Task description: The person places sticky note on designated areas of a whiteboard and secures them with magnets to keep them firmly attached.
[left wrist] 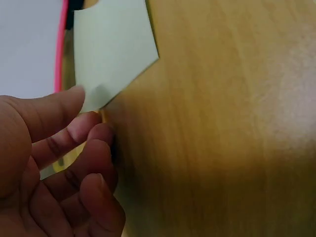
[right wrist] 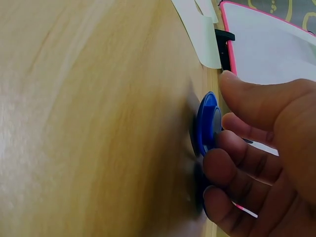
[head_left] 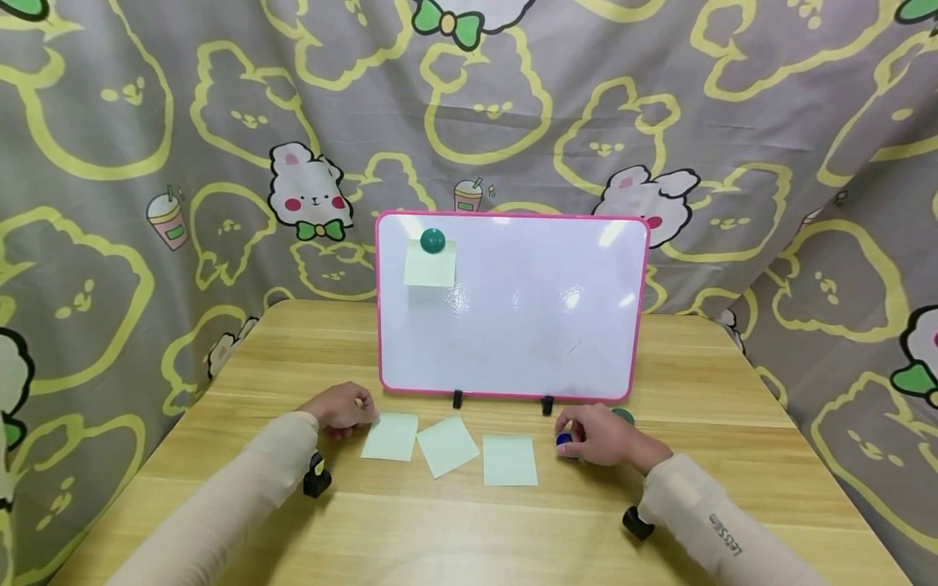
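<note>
In the head view my left hand [head_left: 343,409] is at the upper left corner of a pale green sticky note [head_left: 391,437]. In the left wrist view its thumb [left wrist: 64,106] overlaps that corner of the note [left wrist: 111,54], with the index finger under it, pinching it. My right hand [head_left: 604,435] bends over a blue round magnet [head_left: 563,439] on the table. Seen from the right wrist, the blue magnet [right wrist: 207,123] has its grey disc towards the fingers [right wrist: 234,148]; fingertips are at it and the thumb stands apart. A green magnet [head_left: 623,415] shows behind that hand.
Two more sticky notes, one tilted [head_left: 448,447] and one straight [head_left: 510,461], lie between the hands. Behind stands a pink-rimmed whiteboard [head_left: 513,317] on black feet [head_left: 547,405]. A green magnet [head_left: 433,240] holds a note [head_left: 429,270] at its upper left. A patterned curtain [head_left: 469,106] hangs behind.
</note>
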The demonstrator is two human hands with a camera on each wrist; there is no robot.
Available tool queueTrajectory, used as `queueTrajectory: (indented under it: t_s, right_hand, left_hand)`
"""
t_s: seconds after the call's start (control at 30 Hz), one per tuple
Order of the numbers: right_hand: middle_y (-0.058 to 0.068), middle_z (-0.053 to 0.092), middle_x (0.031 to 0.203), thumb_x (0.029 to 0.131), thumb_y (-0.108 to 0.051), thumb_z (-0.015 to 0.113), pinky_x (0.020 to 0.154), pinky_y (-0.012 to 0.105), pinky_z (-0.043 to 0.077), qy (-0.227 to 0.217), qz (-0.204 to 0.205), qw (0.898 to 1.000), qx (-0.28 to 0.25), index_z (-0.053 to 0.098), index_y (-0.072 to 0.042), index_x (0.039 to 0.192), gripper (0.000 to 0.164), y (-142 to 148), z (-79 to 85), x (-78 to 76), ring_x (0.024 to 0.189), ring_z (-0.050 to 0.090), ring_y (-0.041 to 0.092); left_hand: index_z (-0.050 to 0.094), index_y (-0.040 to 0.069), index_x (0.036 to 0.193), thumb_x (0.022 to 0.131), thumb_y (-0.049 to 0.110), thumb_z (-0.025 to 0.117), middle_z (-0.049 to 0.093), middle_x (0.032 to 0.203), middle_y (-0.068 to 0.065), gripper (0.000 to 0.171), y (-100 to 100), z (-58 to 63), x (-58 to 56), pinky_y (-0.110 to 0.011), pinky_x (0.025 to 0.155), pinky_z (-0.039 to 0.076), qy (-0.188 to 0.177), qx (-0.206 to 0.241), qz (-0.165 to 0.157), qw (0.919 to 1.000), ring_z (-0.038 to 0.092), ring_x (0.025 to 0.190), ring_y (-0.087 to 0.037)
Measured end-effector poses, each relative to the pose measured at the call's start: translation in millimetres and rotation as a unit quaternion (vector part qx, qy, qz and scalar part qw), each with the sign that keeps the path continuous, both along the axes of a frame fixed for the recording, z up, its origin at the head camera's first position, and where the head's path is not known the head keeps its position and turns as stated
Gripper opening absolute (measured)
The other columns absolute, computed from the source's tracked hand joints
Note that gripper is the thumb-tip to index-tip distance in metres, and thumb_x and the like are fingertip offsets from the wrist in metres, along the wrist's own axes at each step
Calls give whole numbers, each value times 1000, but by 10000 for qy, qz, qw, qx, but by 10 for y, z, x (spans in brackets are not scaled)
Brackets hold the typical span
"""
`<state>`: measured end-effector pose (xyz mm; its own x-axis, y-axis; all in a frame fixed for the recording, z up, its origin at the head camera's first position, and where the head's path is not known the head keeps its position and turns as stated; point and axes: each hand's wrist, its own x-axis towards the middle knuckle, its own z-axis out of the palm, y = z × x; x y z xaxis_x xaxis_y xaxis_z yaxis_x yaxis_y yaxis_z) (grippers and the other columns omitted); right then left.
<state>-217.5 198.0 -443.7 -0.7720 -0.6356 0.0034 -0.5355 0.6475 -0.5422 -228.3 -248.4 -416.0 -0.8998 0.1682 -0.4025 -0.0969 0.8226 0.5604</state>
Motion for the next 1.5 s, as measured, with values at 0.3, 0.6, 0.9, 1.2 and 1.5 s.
queueTrajectory:
  t_s: [0.3,0.6,0.9,1.2,1.5]
  right_hand:
    - [-11,51,67,84,-29,77,55,23,41,-44,-43,10000,36,65,-10,100,28,-1,-11,-13,59,46,4]
    - [-10,52,68,84,-28,78,56,24,42,-106,-128,9998,137,65,-10,101,28,-10,-24,-28,59,47,6]
    - [-10,52,69,84,-28,78,57,25,43,-100,-187,9996,168,65,-10,102,29,-11,-25,-28,60,48,6]
    - [-10,52,70,84,-27,78,58,25,43,-112,-160,9997,127,65,-10,102,28,-23,-36,-14,61,48,6]
    - [-9,52,72,83,-28,78,59,25,44,-175,-239,9994,181,64,-11,103,30,-28,-14,-2,63,49,8]
  left_hand:
    - [57,12,83,96,24,63,51,59,-2,19,74,-75,-33,-28,46,40,273,-157,-325,9990,45,50,-15]
    - [57,14,85,93,19,67,51,63,-2,14,69,-160,-41,-28,50,38,764,-140,-630,9950,45,51,-15]
    - [60,12,84,92,11,67,56,74,1,11,62,-188,-42,-30,61,42,1222,74,-1006,9874,50,67,-15]
    - [56,9,92,100,12,55,59,74,-8,8,-61,-195,-80,-28,48,42,566,1163,-425,9907,54,59,-19]
    - [58,5,98,104,20,47,58,72,-10,20,-116,-135,-89,-31,53,43,305,1874,-248,9815,51,58,-20]
